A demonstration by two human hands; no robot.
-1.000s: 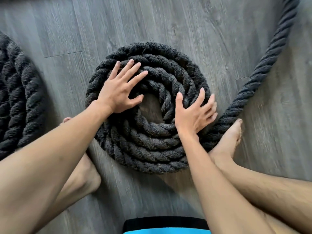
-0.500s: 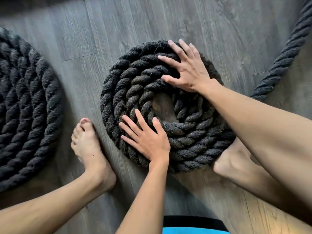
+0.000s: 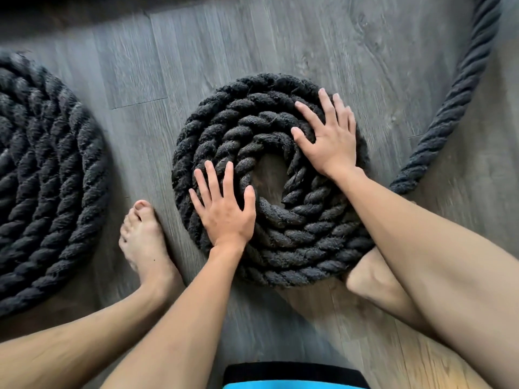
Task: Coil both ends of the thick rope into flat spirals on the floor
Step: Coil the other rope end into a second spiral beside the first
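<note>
So I've got the thick black rope (image 3: 455,88) down on the grey wood-look floor (image 3: 280,40), and the coil in front of me (image 3: 252,113) is a flat spiral of several rounds with a little bare patch of floor showing in the middle. My left hand (image 3: 223,210) is flat on the near-left part of that coil, palm down, fingers spread wide and not gripping anything, just pressing on top of the strands. My right hand (image 3: 330,138) is the same deal on the far-right part, laid open with the fingers fanned out over the outer rounds and the thumb pointing in toward the hole. The loose run of rope leaves the coil on the right side, behind my right forearm, and curves up and away to the top right corner. Over on the left edge sits the other spiral (image 3: 42,178), lying flat, only partly in view and well apart from the one I'm touching. My bare left foot (image 3: 143,242) is planted between the two coils, and my right foot (image 3: 368,279) is tucked against the near-right edge of the coil I'm working on.
</note>
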